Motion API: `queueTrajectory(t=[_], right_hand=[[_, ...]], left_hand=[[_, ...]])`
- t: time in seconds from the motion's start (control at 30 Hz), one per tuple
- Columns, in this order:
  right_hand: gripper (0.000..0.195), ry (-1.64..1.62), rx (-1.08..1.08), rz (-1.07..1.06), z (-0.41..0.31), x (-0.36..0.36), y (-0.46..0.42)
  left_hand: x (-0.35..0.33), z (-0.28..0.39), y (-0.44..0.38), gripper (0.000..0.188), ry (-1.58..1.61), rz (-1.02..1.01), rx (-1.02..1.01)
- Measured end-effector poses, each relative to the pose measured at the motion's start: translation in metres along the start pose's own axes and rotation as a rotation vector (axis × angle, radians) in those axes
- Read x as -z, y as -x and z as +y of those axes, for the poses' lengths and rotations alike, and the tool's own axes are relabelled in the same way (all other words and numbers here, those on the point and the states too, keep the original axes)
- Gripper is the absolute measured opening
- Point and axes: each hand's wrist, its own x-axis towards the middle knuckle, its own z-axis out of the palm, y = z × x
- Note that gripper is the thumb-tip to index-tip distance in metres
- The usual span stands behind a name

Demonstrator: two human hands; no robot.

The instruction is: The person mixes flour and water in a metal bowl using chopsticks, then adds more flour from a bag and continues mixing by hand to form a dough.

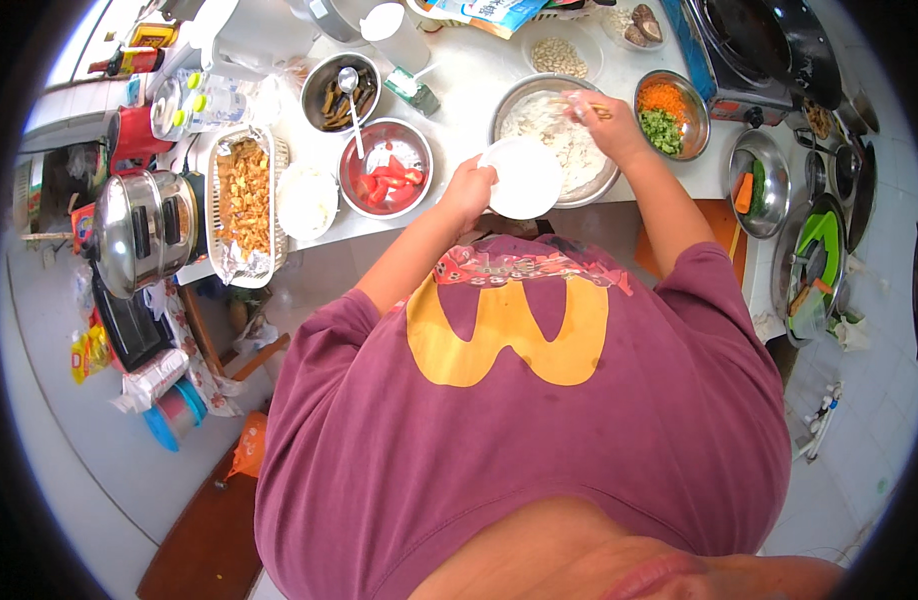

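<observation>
My left hand [470, 193] grips the edge of a white bowl [524, 178], which is tilted over the near left rim of a large metal bowl [496, 120]. White flour [534, 112], partly in clumps, fills much of the large bowl. Above its far right part, my right hand [603, 124] is closed around wooden chopsticks [600, 110], whose lower ends reach towards the flour. What the white bowl holds, I cannot tell. Right of the large bowl stands a metal bowl [705, 124] with chopped carrot [661, 101] and chopped green vegetable [661, 133].
Left are a metal bowl of tomato pieces [390, 184], a bowl of dark strips with a spoon [348, 81], a white dish [307, 202] and a white basket of brown pieces [243, 195]. A gas stove [755, 97] stands right. Beans [558, 58] and mushrooms [645, 28] lie behind.
</observation>
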Motion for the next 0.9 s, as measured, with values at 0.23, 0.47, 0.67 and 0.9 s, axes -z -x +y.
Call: queueTrajectory(t=[0.23, 0.47, 0.67, 0.9], right_hand=[[0.025, 0.242, -0.262, 0.299, 0.007, 0.027, 0.07], [0.023, -0.288, -0.435, 0.18, -0.015, -0.035, 0.091], [0.021, 0.147, 0.013, 0.163, 0.0, -0.023, 0.043], [0.02, 0.432, -0.174, 0.242, -0.011, 0.022, 0.062]], left_hand=[[-0.008, -0.006, 0.002, 0.048, 0.186, 0.011, 0.004], [-0.004, -0.005, -0.004, 0.043, 0.115, -0.014, 0.052], [-0.004, 0.006, -0.004, 0.041, -0.035, -0.038, 0.067], [-0.008, -0.001, -0.009, 0.041, 0.055, -0.016, 0.027]])
